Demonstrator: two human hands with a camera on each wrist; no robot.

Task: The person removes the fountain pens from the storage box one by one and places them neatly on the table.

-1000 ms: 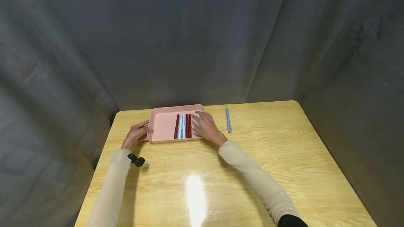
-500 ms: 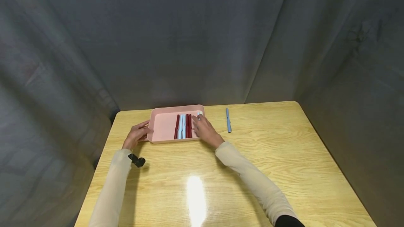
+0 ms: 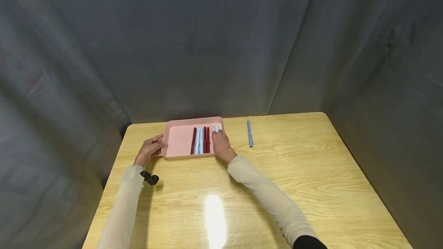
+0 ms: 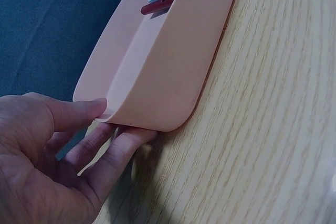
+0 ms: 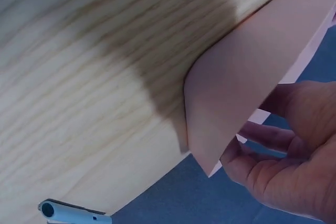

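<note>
Pink smooth plastic tray (image 3: 180, 141): left hand (image 3: 149, 150) pinches its left rim; right hand (image 3: 221, 145) seemingly holds a pale-blue pen (image 3: 217, 127) inside.

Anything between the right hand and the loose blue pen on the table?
Nothing visible. The right hand is at the right end of the pink plastic tray, on a light blue pen. The loose blue pen lies to its right, with only bare wooden table between.
</note>
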